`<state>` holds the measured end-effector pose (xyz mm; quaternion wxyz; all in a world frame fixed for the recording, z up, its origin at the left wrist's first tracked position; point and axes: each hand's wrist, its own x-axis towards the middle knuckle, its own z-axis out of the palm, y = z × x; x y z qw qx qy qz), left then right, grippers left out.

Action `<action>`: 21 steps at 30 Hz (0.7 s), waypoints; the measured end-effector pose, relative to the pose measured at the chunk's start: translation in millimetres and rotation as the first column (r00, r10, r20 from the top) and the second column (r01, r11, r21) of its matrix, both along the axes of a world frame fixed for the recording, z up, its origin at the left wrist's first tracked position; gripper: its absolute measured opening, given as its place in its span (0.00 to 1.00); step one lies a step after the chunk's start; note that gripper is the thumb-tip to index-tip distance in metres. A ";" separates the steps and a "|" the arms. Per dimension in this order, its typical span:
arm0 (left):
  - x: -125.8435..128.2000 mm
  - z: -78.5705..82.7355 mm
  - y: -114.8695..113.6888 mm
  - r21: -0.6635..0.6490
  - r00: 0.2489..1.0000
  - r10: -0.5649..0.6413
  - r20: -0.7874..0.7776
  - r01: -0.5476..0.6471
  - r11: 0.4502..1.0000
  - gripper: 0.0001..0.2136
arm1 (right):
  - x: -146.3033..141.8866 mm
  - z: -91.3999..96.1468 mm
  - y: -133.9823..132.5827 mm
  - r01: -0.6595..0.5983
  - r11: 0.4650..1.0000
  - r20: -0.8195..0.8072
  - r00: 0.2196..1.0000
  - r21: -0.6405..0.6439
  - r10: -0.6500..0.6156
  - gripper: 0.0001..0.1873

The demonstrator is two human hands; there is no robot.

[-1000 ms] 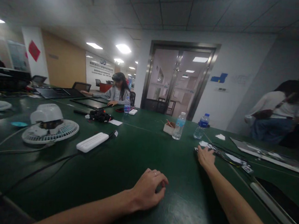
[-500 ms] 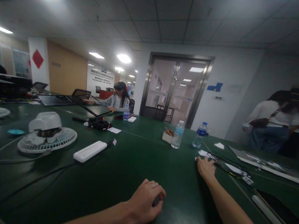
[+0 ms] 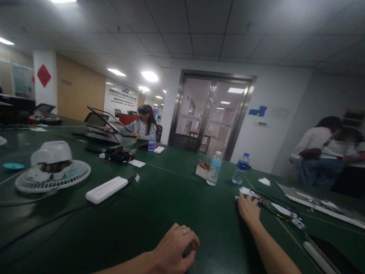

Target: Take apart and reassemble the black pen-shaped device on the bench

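My left hand [image 3: 173, 252] rests on the green table [image 3: 148, 220] near the front edge, fingers curled loosely under, a ring on one finger; whether anything is under them is hidden. My right hand [image 3: 248, 209] reaches forward and lies flat, fingers stretched out, on the near end of a strip of white labels and black cables [image 3: 275, 207]. Beyond that hand stand two clear water bottles, one with a white cap [image 3: 213, 169] and one with a blue cap [image 3: 240, 169], beside a small white box [image 3: 202, 170].
A white table fan [image 3: 52, 167] lies at the left with a white power strip [image 3: 106, 189] and cables beside it. A flat panel [image 3: 324, 204] lies at the right, and a dark screen [image 3: 341, 260] at the front right. A seated person [image 3: 141, 124] lifts a panel across the table. Several people [image 3: 332, 153] stand at the right wall.
The camera has tilted up, so the table and both hands sit lower in view. The seated person across the table has raised a dark panel off the surface. My hands stay put.
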<state>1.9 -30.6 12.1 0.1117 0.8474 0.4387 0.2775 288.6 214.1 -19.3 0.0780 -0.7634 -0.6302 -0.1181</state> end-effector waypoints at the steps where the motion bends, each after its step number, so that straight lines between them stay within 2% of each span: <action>1: -0.4 -1.0 0.5 0.008 1.000 -0.007 0.002 0.007 1.000 0.08 | 0.0 0.2 0.1 0.003 1.000 -0.009 1.000 0.005 -0.003 0.22; 7: -1.7 -2.9 1.5 0.009 1.000 -0.017 0.010 0.017 1.000 0.08 | 2.0 -0.8 2.8 -0.004 0.999 -0.030 1.000 -0.045 0.002 0.21; 13: -1.1 -1.4 2.0 0.007 1.000 -0.019 -0.007 0.019 1.000 0.08 | 4.4 -4.3 5.2 0.016 1.000 -0.019 1.000 -0.007 -0.016 0.23; 21: -1.5 -0.3 -0.3 -0.010 1.000 -0.023 -0.012 0.023 1.000 0.08 | 7.3 -7.7 10.8 0.002 0.999 -0.025 1.000 -0.035 -0.003 0.22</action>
